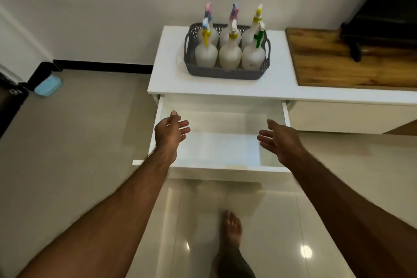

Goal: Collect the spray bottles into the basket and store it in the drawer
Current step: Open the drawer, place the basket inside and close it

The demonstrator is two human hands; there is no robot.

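A grey plastic basket [225, 73] stands on the white cabinet top [277, 83]. Several translucent spray bottles [230, 54] with coloured trigger heads stand upright inside it in two rows. Below the top, a white drawer [228, 168] is pulled out, and its inside looks bare. My left hand [171, 131] hovers over the drawer's left side, fingers spread, palm facing right. My right hand [279, 140] hovers over the drawer's right side, fingers spread, palm facing left. Both hands hold nothing and are well short of the basket.
A wooden board [343, 61] lies on the cabinet top to the right of the basket, with a dark object [379, 27] on it. A light blue object [48, 86] sits on the floor by the left wall. My bare foot [232, 228] stands on glossy tiles below the drawer.
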